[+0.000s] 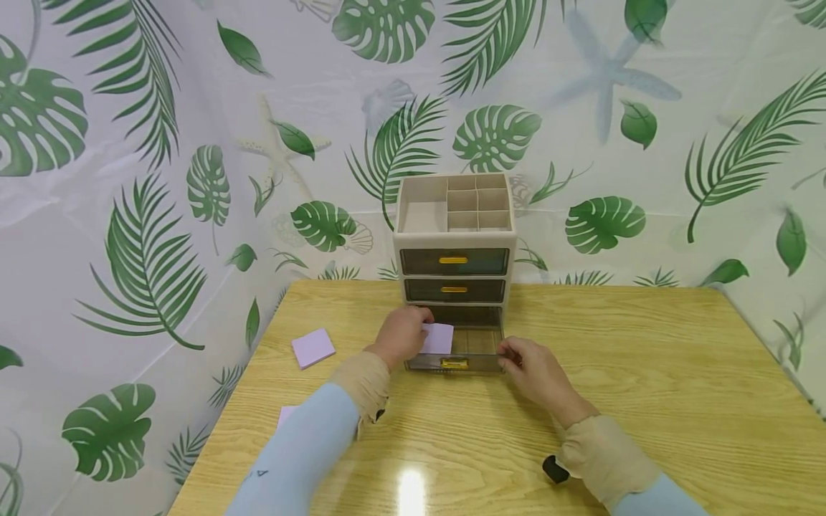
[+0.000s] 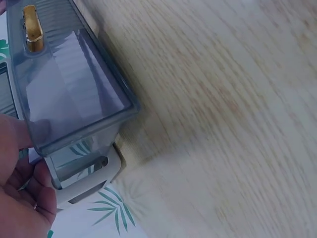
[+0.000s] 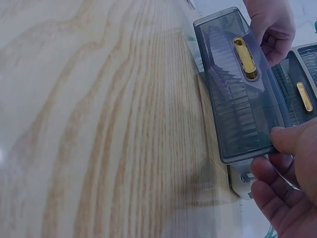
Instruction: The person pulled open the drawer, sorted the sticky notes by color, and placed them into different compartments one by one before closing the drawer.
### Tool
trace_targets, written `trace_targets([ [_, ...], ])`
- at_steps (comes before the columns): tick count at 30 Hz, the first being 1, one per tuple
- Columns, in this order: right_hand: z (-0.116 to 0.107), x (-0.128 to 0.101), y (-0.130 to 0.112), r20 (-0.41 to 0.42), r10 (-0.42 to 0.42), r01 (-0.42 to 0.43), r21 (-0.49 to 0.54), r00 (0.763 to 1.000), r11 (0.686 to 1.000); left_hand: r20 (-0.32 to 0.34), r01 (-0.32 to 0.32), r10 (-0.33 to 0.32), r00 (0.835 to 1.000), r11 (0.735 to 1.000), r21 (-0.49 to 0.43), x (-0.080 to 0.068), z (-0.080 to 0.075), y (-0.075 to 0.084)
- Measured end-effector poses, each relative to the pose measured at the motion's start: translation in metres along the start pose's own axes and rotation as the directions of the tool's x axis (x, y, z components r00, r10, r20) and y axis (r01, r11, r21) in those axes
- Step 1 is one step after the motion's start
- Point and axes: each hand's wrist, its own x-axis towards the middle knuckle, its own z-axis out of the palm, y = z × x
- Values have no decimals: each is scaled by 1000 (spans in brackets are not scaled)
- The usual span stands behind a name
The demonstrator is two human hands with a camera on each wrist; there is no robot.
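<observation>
A beige drawer organizer [image 1: 455, 240] has its bottom drawer [image 1: 480, 363] pulled out. This drawer is smoky and see-through, with a gold handle [image 1: 454, 363]. Inside its left part is a pale purple pad of sticky notes [image 1: 440, 340], seen through the drawer front in the left wrist view. My left hand [image 1: 401, 334] reaches over the drawer's left side and holds the pad by its left edge, fingers curled. At the right front corner, my right hand [image 1: 534, 367] pinches the drawer, its thumb [image 3: 287, 139] against the front and its fingers [image 3: 270, 183] at the side.
Another purple sticky-note pad [image 1: 313, 348] lies on the wooden table [image 1: 632, 358] to the left. Nearer, a further purple piece [image 1: 286, 413] is partly hidden by my left sleeve. Two upper drawers are shut, below an open-topped tray with compartments. A leaf-patterned cloth hangs behind.
</observation>
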Motion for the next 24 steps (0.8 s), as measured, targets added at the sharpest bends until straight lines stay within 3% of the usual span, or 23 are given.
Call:
trace_targets([
  [4,0,0,0,-2,-5,5,1,1000,1000,5,-60,60,998,989,134,1,2,1],
  [10,-1,0,-1,-1,-2,2,10,1000,1000,30,-68,63,998,967,244,4,3,2],
  [17,0,-1,-1,-3,-2,2,9,1000,1000,74,-44,23,997,952,302,6,6,2],
  [24,0,-1,-2,-5,5,-5,11,1000,1000,115,-84,43,992,918,388,7,3,5],
])
